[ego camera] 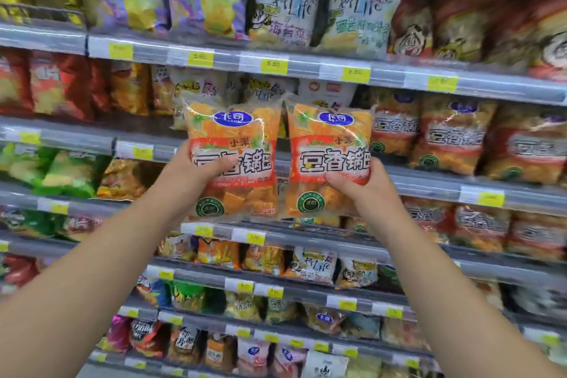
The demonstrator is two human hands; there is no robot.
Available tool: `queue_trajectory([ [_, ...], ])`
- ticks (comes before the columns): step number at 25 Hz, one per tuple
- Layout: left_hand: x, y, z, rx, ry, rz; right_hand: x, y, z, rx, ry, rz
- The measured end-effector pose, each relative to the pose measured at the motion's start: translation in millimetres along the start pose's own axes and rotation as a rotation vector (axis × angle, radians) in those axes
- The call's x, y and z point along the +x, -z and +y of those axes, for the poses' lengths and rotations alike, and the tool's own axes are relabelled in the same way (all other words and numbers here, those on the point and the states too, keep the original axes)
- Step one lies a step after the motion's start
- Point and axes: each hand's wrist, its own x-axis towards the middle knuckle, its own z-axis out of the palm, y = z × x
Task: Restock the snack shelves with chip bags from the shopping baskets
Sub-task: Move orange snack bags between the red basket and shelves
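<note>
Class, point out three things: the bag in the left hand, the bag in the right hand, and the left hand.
Left bag (237,129): head view, upper front.
Right bag (333,138): head view, upper front.
Left hand (196,170): head view, back of hand.

My two bare forearms: raised, stretched forward and upward, converging toward the middle. My left hand (196,167): fingers curled closed in a grip, thumb (225,163) lying across the front. My right hand (357,182): likewise clenched, knuckles facing me, level with the left, close beside it.
</note>
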Motion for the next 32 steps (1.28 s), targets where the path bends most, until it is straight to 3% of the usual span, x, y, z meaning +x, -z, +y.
queue_trajectory([
  [7,29.8,-84.4,-7.0,-0.026,0.047,-0.179,1.7,75.1,10.1,-0.044,-0.04,0.174],
  [17,59.5,-212.9,1.4,0.043,0.02,-0.177,55.6,179.5,36.3,-0.019,-0.026,0.207],
  [26,81.8,-212.3,0.5,0.059,0.032,-0.105,110.4,178.2,48.1,-0.038,0.037,0.089],
  [32,107.1,-197.6,-2.6,0.042,0.035,-0.134,140.9,152.9,49.8,-0.073,0.039,0.187],
])
